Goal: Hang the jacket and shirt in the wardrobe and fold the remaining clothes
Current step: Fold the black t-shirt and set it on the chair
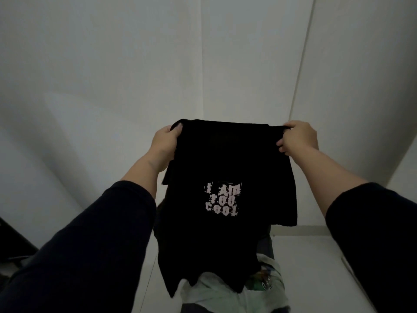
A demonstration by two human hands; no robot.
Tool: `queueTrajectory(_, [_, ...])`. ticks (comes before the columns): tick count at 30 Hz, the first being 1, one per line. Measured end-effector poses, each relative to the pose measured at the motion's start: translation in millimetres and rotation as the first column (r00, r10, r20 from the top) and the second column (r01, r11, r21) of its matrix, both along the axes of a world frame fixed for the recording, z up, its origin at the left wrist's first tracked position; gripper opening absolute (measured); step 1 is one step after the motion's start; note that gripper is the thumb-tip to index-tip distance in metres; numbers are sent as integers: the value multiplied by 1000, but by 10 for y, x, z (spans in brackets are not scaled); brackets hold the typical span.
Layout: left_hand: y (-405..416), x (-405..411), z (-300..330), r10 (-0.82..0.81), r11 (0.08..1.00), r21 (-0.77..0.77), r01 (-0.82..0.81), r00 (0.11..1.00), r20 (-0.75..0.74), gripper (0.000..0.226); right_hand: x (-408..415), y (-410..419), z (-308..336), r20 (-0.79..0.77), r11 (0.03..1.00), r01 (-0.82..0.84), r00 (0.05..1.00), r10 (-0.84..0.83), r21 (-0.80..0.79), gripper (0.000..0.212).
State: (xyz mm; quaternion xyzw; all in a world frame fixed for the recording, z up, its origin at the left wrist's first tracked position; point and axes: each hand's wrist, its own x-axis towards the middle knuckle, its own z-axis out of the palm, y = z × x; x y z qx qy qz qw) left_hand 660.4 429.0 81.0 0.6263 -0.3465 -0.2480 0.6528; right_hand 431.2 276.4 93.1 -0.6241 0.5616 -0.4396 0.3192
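One camera sits on my head, looking forward and down along my outstretched arms. It is close to my left hand (pixel 164 144) and right hand (pixel 297 138), with white walls (pixel 112 64) beyond.

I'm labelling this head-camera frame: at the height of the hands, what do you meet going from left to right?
left hand → black T-shirt, held up by its top corners → right hand.
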Motion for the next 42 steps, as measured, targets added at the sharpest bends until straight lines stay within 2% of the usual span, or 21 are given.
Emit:
queueTrajectory(4, [-33, 162, 5, 98, 961, 216, -172, 944, 316, 24, 9, -9, 16, 63, 996, -42, 997, 37, 83, 35])
queueTrajectory(7, [-2, 192, -21, 155, 805, 370, -463, 767, 623, 24, 73, 27, -3, 75, 989, -103, 993, 95, 111, 31])
queueTrajectory(9, [-14, 207, -81, 219, 732, 387, -561, 731, 646, 22, 143, 67, -13, 73, 988, -126, 990, 119, 92, 32])
queueTrajectory(10, [-34, 230, -117, 267, 737, 385, -556, 762, 589, 21, 178, 81, -16, 68, 988, -137, 989, 132, 75, 33])
queueTrajectory(11, [-68, 253, -152, 319, 783, 357, -510, 821, 472, 19, 207, 85, -24, 56, 988, -143, 989, 140, 50, 33])
queueTrajectory(13, [-105, 249, -186, 353, 912, 188, -365, 931, 96, 19, 244, 71, -35, 20, 990, -143, 990, 143, -5, 33])
queueTrajectory(14, [-103, 226, -192, 330, 941, 91, -325, 942, -52, 21, 255, 52, -38, 1, 991, -134, 991, 134, -21, 33])
queueTrajectory(15, [-97, 213, -203, 293, 956, 17, -293, 950, -106, 21, 258, 35, -38, -16, 992, -123, 992, 123, -33, 34])
queueTrajectory(19, [-54, 156, -216, 187, 974, -132, -185, 982, 1, 9, 198, 29, -13, -79, 998, -54, 996, 51, -43, 36])
queueTrajectory(23, [-16, 83, -97, 73, 926, -350, -143, 976, -206, 14, 174, -24, -26, -19, 998, -64, 998, 64, -27, 38])
queueTrajectory(25, [-13, 21, 0, -62, 919, -389, -67, 949, -310, 15, 180, -8, -20, -22, 990, -139, 990, 138, -31, 39])
queueTrajectory(27, [13, -55, 103, -237, 919, -385, 80, 894, -380, 28, 189, -4, -16, 76, 971, -240, 968, 238, 17, 38])
queueTrajectory(29, [40, -115, 205, -322, 919, -345, 190, 867, -380, 36, 191, 24, 13, 280, 943, -316, 919, 277, 106, 35])
queueTrajectory(32, [60, -169, 315, -324, 934, -263, 242, 884, -337, 38, 162, 50, 31, 529, 905, -396, 807, 262, 157, 28])
queueTrajectory(35, [42, -195, 357, -290, 953, -172, 249, 912, -288, 39, 134, 25, -17, 721, 832, -526, 644, 257, 173, 23])
queueTrajectory(38, [21, -219, 328, -275, 961, -101, 257, 923, -270, 41, 136, -13, -29, 803, 748, -640, 532, 269, 174, 19])
queueTrajectory(42, [-42, -205, 180, -219, 976, -76, 206, 929, -297, 38, 74, -24, -34, 764, 666, -725, 527, 373, 175, 28])
